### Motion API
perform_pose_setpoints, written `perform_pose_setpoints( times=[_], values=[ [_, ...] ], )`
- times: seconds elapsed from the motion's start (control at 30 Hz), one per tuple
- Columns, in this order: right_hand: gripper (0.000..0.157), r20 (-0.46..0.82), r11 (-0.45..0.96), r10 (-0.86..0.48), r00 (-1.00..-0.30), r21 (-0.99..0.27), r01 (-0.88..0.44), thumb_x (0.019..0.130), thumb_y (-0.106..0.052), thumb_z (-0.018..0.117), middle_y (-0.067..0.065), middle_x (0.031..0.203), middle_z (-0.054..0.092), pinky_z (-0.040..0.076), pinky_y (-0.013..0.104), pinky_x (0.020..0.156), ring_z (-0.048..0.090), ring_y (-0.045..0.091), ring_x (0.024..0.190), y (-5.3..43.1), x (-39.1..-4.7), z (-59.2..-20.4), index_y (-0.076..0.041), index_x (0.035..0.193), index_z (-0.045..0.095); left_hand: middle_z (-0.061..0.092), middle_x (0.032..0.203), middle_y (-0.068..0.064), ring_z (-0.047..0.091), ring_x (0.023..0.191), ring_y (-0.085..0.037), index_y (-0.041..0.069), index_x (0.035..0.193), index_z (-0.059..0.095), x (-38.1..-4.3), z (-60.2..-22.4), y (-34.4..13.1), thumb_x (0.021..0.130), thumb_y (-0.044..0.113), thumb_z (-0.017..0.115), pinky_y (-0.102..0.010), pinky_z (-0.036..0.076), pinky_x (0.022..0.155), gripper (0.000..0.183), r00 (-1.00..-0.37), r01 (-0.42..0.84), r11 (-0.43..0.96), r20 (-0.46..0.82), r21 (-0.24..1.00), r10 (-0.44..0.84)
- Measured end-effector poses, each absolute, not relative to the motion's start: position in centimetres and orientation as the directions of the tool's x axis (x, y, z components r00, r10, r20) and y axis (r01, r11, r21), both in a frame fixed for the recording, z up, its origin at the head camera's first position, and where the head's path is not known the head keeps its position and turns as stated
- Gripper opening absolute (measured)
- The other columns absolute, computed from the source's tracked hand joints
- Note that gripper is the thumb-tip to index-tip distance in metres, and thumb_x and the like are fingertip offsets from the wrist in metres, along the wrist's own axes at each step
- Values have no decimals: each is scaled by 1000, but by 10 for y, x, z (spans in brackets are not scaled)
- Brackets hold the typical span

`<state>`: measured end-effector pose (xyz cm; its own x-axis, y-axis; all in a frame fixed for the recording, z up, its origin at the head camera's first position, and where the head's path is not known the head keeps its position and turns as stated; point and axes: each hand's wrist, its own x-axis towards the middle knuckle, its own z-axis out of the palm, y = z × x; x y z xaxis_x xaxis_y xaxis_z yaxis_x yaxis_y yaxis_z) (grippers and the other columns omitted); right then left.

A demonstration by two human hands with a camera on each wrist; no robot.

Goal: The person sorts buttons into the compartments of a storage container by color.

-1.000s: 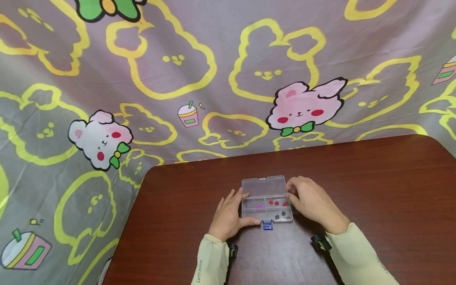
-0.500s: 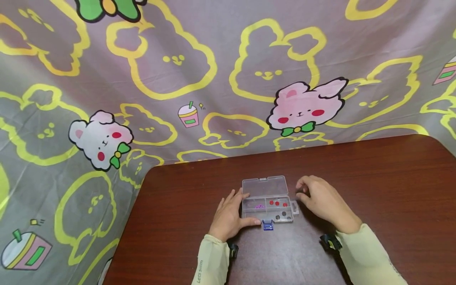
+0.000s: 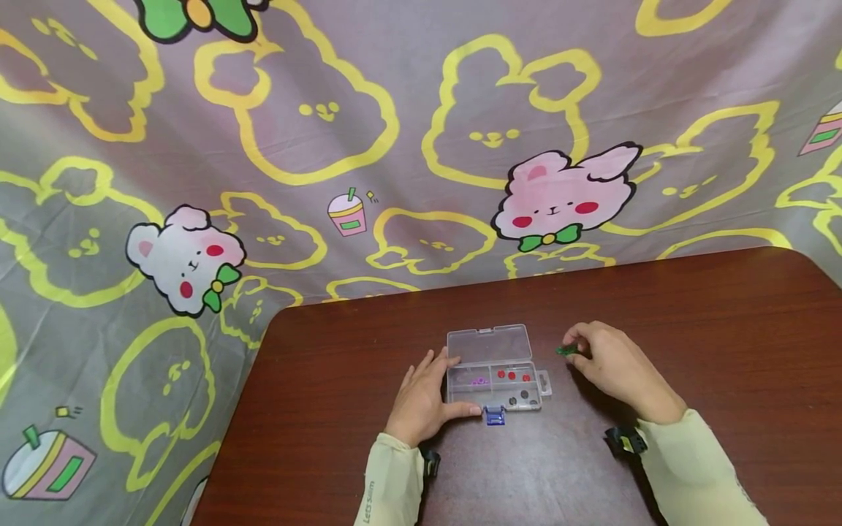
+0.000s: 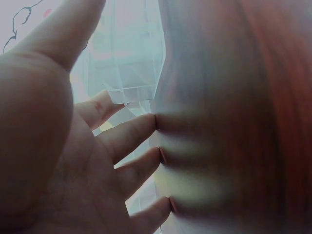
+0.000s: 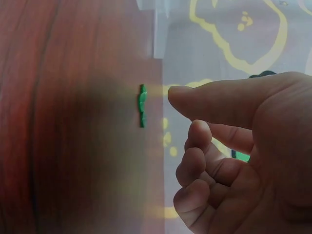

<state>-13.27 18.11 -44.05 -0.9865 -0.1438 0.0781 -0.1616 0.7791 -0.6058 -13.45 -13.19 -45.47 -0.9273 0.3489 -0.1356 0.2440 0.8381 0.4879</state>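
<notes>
An open clear plastic compartment box (image 3: 516, 388) with a blue latch (image 3: 495, 416) lies on the table. Small purple pieces (image 3: 480, 380), red round pieces (image 3: 511, 375) and dark round pieces (image 3: 524, 394) sit in separate compartments. My left hand (image 3: 421, 398) holds the box, thumb at the front edge and index finger by the hinge. In the left wrist view, the other fingertips (image 4: 158, 155) touch the table. Right of the box, my right hand (image 3: 615, 361) hovers near small green pieces (image 5: 142, 106). They lie on the table, apart from its thumb and loosely curled fingers.
The brown wooden table (image 3: 368, 343) reaches back to a patterned cloth (image 3: 421, 146) hanging behind it. The box's clear lid (image 3: 489, 345) leans back from the hinge. A hanging tab (image 3: 544, 383) juts from the box's right side.
My right hand has moved from the box's right edge farther right. The hanging tab and then the green pieces have come into sight. My left hand and the box have stayed put.
</notes>
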Motion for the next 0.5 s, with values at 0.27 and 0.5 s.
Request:
perform_pose_setpoints(
  times=[0.27, 0.5],
  values=[
    [13, 67, 782, -148, -987, -603, -158, 85, -1, 74, 2, 80, 54, 42, 33, 62, 50, 20, 74, 190, -141, -448, -6, 95, 70, 33, 162, -8, 25, 151, -28, 19, 148, 50, -134, -454, -131, 74, 58, 82, -56, 17, 122, 89, -927, 244, 838, -136, 489, 350],
    [11, 66, 778, -160, -985, -606, -167, 85, -2, 74, 0, 76, 55, 41, 33, 62, 50, 18, 72, 192, -147, -453, -7, 94, 71, 33, 162, -8, 25, 151, -29, 19, 149, 50, -134, -453, -131, 75, 57, 82, -56, 17, 122, 89, -927, 240, 838, -140, 490, 348]
  ],
)
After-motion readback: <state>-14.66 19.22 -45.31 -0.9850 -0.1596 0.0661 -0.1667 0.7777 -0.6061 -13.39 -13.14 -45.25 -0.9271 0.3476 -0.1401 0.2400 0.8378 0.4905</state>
